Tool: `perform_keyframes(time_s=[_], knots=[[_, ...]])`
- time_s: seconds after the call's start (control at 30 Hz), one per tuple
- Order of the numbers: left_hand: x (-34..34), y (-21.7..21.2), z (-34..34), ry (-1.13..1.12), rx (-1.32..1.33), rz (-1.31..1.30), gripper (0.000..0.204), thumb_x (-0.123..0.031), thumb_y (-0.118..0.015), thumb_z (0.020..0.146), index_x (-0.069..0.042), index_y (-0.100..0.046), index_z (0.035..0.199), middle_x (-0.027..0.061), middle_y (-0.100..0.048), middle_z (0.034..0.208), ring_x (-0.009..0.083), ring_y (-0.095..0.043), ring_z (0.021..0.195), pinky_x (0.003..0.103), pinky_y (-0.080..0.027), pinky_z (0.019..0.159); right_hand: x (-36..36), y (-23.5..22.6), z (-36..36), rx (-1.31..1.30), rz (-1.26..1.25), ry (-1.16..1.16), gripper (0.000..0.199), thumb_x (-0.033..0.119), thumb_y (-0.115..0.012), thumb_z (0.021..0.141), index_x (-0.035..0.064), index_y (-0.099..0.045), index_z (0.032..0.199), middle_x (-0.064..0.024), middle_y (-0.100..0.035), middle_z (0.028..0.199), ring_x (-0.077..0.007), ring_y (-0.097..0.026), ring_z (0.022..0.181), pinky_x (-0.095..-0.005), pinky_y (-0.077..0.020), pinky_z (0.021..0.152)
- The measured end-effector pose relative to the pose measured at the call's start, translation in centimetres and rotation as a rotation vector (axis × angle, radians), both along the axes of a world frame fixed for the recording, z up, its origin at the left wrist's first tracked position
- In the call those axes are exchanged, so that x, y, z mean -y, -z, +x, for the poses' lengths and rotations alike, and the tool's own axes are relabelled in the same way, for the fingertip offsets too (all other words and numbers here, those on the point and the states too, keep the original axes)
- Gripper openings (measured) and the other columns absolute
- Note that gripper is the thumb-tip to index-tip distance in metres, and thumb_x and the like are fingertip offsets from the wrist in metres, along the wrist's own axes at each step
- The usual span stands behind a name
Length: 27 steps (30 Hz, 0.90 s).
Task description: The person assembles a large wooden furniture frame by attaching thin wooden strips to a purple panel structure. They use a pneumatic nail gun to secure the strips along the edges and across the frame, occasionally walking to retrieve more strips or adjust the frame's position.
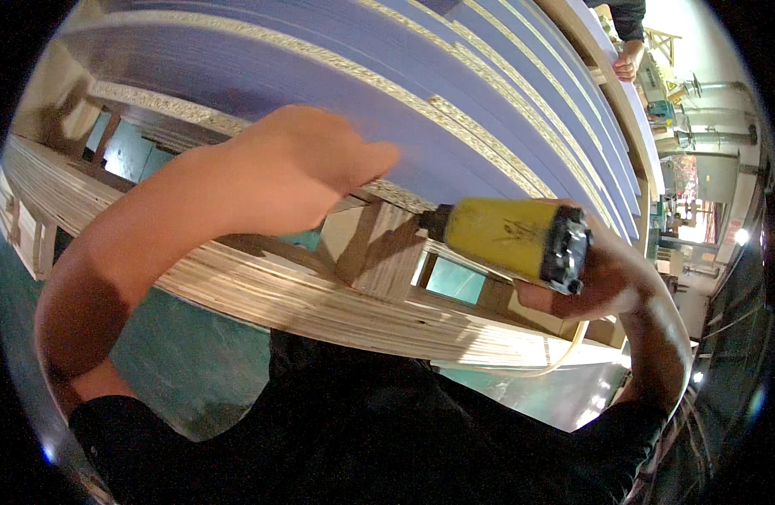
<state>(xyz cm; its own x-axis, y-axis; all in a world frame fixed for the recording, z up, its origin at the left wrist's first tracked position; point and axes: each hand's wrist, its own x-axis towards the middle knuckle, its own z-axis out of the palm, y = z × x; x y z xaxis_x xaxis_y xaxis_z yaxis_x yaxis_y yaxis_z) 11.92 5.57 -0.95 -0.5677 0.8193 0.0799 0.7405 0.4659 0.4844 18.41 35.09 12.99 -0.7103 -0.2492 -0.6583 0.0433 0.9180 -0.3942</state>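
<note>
My right hand (610,273) is wrapped round the handle of a yellow nail gun (498,238) with a black nose and black end cap. Its nose points left, close to the raw lower edge of a blue-violet chipboard panel (404,156) and beside a plywood block (391,252). To the left, my left hand (307,168) is closed in front of the panel, thumb side toward the gun. Whatever its fingers may hold is hidden. From below the gun, a pale yellow hose (568,353) curves down and left.
More blue-violet boards with speckled edges (497,80) stand in rows beyond. A long stack of layered plywood strips (303,295) runs across in front of me, above a green floor (194,353). At the far right, another person's hand (629,61) rests at a board's edge.
</note>
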Motion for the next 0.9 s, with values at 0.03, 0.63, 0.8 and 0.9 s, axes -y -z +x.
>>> perform_keyframes(time_s=[0.03,0.63,0.8,0.9], knots=[[0.2,-0.1,0.0,-0.011,0.038,-0.020,0.020,-0.011,-0.065,0.081,-0.005,-0.056,0.098,0.0209,-0.065,0.081,0.0469,-0.065,0.084,0.056,-0.050,0.071,0.6,0.2,-1.1,0.101,-0.056,0.011,0.079,0.010,-0.087,0.072,0.0019,-0.048,0.139,-0.0127,-0.065,0.126,-0.0199,-0.060,0.119,-0.0363,-0.0458,0.108],[-24.4,-4.1,4.2,0.276,0.189,-0.280,0.047,-0.037,-0.074,0.086,0.000,-0.062,0.113,0.0210,-0.068,0.103,0.0395,-0.066,0.097,0.048,-0.052,0.085,-30.3,-1.0,10.1,-0.124,0.083,0.121,0.065,0.010,-0.086,0.068,0.0012,-0.057,0.126,-0.0117,-0.070,0.113,-0.0192,-0.066,0.102,-0.0321,-0.0534,0.090],[-31.3,0.5,9.4,0.246,0.039,-0.105,0.042,-0.030,-0.070,0.087,-0.003,-0.056,0.116,0.0233,-0.067,0.102,0.0451,-0.065,0.099,0.054,-0.052,0.084,-36.6,3.1,13.6,-0.143,-0.355,0.140,0.068,0.011,-0.089,0.067,-0.0002,-0.057,0.126,-0.0135,-0.068,0.118,-0.0230,-0.067,0.103,-0.0365,-0.0543,0.091],[-34.6,0.8,10.5,0.137,0.004,-0.174,0.032,-0.020,-0.069,0.083,-0.007,-0.053,0.108,0.0208,-0.067,0.091,0.0448,-0.066,0.090,0.054,-0.053,0.076,-40.4,3.6,14.5,-0.362,-0.488,-0.186,0.071,0.011,-0.087,0.072,-0.0041,-0.054,0.133,-0.0194,-0.066,0.120,-0.0278,-0.067,0.104,-0.0413,-0.0534,0.089]])
